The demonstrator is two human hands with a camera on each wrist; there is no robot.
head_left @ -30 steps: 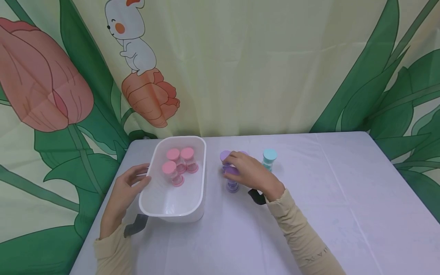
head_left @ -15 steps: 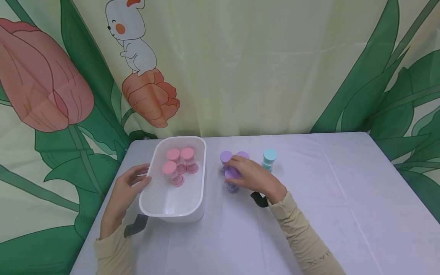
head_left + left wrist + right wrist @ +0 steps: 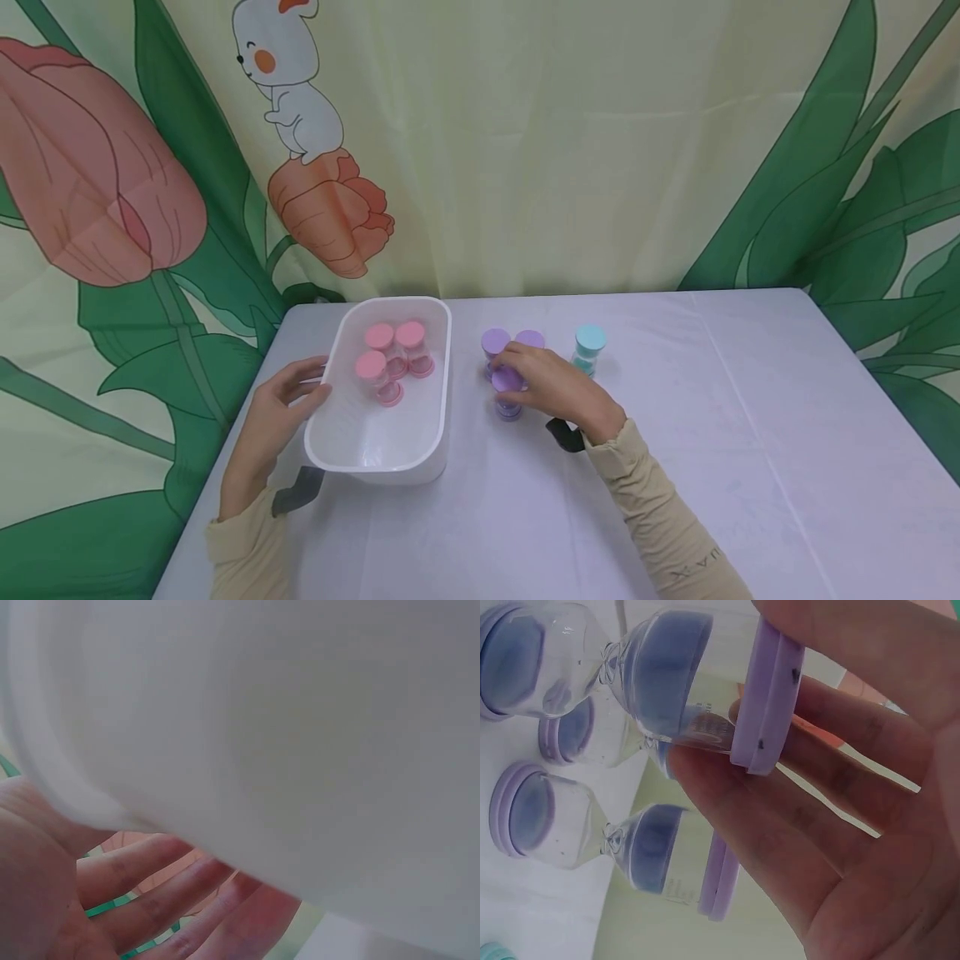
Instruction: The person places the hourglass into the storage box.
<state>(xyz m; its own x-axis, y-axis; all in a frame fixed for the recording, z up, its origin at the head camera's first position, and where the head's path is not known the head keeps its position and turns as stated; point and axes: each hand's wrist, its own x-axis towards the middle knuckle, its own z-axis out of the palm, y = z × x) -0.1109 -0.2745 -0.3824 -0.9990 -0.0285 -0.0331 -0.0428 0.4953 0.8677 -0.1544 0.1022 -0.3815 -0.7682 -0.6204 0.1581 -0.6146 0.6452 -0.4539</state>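
Observation:
My right hand holds a purple-capped hourglass near its upper cap, thumb on one side and fingers on the other. In the right wrist view, this hourglass has dark blue sand in both bulbs. Two similar purple hourglasses stand behind it: one at the left, the other partly covered by the hand. My left hand touches the left side of a white plastic bin; in the left wrist view, its fingers extend along the outer wall.
Inside the bin, toward its back, stand three pink-capped hourglasses. A teal hourglass stands right of the purple group. White cloth covers the table, and a printed curtain hangs behind its far edge.
My right hand has shifted slightly right, showing more of the front purple cap and those behind; the fingers stay around the front hourglass. Left hand and bin look unchanged.

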